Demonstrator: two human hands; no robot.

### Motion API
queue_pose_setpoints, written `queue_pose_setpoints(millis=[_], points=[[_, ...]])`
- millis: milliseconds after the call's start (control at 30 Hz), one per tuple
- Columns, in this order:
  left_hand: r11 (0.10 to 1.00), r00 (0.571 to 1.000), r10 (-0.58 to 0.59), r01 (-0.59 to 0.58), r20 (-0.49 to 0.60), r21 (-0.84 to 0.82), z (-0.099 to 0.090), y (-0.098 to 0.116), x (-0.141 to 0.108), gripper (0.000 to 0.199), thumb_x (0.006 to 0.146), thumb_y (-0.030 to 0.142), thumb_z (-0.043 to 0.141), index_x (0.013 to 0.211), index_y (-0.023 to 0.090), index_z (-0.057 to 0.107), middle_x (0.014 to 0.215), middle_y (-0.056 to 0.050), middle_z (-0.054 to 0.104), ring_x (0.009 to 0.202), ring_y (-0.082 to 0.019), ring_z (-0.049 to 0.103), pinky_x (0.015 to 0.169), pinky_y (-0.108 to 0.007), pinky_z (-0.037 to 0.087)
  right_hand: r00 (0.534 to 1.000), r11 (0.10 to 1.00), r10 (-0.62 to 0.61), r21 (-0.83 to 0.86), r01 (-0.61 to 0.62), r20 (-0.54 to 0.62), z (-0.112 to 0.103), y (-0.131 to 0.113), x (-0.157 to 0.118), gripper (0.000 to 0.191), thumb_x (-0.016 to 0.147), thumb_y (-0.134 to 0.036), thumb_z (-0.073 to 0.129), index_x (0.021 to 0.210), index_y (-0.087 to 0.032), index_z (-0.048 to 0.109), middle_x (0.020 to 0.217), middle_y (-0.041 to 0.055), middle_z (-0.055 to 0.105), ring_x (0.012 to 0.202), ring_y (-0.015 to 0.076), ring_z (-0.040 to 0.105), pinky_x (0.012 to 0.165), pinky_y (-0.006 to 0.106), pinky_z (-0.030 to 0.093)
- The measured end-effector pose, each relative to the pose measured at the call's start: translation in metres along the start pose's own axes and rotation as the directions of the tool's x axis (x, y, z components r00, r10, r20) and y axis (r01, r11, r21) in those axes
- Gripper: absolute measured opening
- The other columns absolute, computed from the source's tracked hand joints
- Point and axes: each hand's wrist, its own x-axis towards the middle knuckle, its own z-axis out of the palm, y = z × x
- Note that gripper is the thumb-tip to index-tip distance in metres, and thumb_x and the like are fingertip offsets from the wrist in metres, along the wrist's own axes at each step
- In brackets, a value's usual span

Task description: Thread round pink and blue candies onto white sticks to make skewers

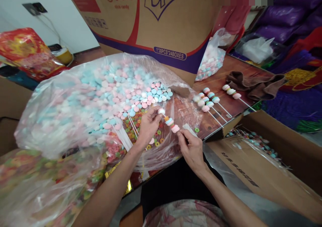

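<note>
Between my hands is a candy skewer (pixel 169 121) strung with pink, blue and white marshmallows and small gummy rings. My left hand (pixel 150 121) pinches the white marshmallow at its upper end. Below the pink marshmallow at the other end, my right hand (pixel 191 147) is closed on the stick, which is mostly hidden by the fingers. Left of my hands, a large clear plastic bag (pixel 75 76) lies spread with many pastel marshmallows (pixel 158 93). Gummy rings (pixel 158 141) and a few white sticks (pixel 132 124) lie close to my left hand.
Several finished skewers (pixel 211 101) and a brown cloth (pixel 254 84) lie on the table at right. A big carton (pixel 176 29) stands behind. An open cardboard box (pixel 251 166) holding skewers sits lower right, and a bag of gummies (pixel 45 186) lower left.
</note>
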Motion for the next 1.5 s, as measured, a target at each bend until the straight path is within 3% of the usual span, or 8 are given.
queue_pose_setpoints(millis=[267,500,667,800,1033,1267,1400,1500], points=[[0.981,0.994,0.107,-0.102,-0.018,0.164,-0.001,-0.018,-0.003,0.02,0.08,0.022,0.064,0.098,0.019,0.071,0.095,-0.004,0.07,0.087,-0.017,0.065,0.082,-0.03,0.052,0.999,1.0,0.017,-0.014,-0.016,0.05,-0.001,0.0,0.003,0.024,0.097,-0.027,0.051,0.079,-0.019,0.064,0.054,-0.0066,0.042,0.049,0.0097,0.038,0.051,0.022,0.031],[0.875,0.964,0.243,-0.265,0.106,0.406,-0.005,-0.022,-0.003,0.022,0.086,0.015,0.061,0.102,0.022,0.075,0.099,-0.004,0.071,0.09,-0.018,0.065,0.084,-0.032,0.051,0.994,0.999,0.053,-0.011,-0.052,0.093,-0.005,-0.002,0.004,0.026,0.098,-0.028,0.048,0.078,-0.018,0.063,0.054,-0.0064,0.043,0.05,0.0097,0.039,0.052,0.023,0.031],[0.828,0.943,0.262,-0.329,0.206,0.454,-0.007,-0.012,-0.005,0.025,0.09,0.018,0.058,0.11,0.022,0.073,0.097,-0.005,0.072,0.089,-0.019,0.064,0.082,-0.033,0.051,0.995,0.998,0.058,-0.013,-0.057,0.075,-0.005,-0.002,0.004,0.026,0.098,-0.028,0.048,0.078,-0.019,0.063,0.054,-0.0059,0.045,0.051,0.0104,0.04,0.053,0.023,0.032],[0.852,0.953,0.244,-0.299,0.179,0.43,-0.007,-0.01,-0.008,0.026,0.092,0.021,0.057,0.112,0.023,0.073,0.094,-0.005,0.072,0.085,-0.018,0.064,0.079,-0.032,0.051,0.997,0.999,0.053,-0.006,-0.053,0.063,-0.003,0.0,0.004,0.026,0.097,-0.028,0.049,0.077,-0.019,0.063,0.054,-0.0062,0.045,0.05,0.0103,0.04,0.053,0.023,0.032],[0.912,0.981,0.177,-0.195,0.082,0.36,0.002,-0.019,-0.013,0.023,0.087,0.02,0.062,0.105,0.024,0.076,0.102,-0.005,0.075,0.094,-0.02,0.068,0.09,-0.036,0.053,0.998,1.0,0.029,0.0,-0.029,0.055,-0.003,-0.001,0.002,0.025,0.098,-0.026,0.048,0.077,-0.019,0.059,0.055,-0.0067,0.042,0.05,0.0102,0.039,0.053,0.023,0.031],[0.942,0.986,0.124,-0.153,0.112,0.298,0.011,-0.017,-0.02,0.021,0.088,0.023,0.061,0.1,0.023,0.078,0.101,-0.005,0.076,0.094,-0.02,0.069,0.092,-0.036,0.054,0.999,1.0,0.001,-0.009,-0.001,0.032,0.001,-0.001,0.004,0.029,0.097,-0.023,0.047,0.069,-0.02,0.048,0.057,-0.0071,0.035,0.05,0.0095,0.034,0.053,0.024,0.028],[0.971,0.996,0.071,-0.083,0.06,0.225,0.015,-0.017,-0.021,0.025,0.088,0.029,0.063,0.108,0.022,0.076,0.11,-0.006,0.075,0.103,-0.021,0.069,0.099,-0.039,0.052,0.999,0.999,0.026,0.03,-0.027,0.019,0.0,-0.001,0.004,0.027,0.098,-0.024,0.047,0.072,-0.02,0.052,0.059,-0.0063,0.04,0.052,0.0098,0.038,0.054,0.023,0.031],[0.992,1.0,0.015,-0.013,-0.018,0.124,0.014,-0.017,-0.019,0.036,0.086,0.034,0.065,0.119,0.021,0.07,0.108,-0.006,0.075,0.096,-0.02,0.07,0.091,-0.037,0.055,0.999,0.997,0.03,0.067,-0.033,0.035,0.0,0.0,0.003,0.025,0.099,-0.025,0.047,0.077,-0.019,0.058,0.06,-0.0054,0.045,0.054,0.0102,0.041,0.055,0.023,0.033]])
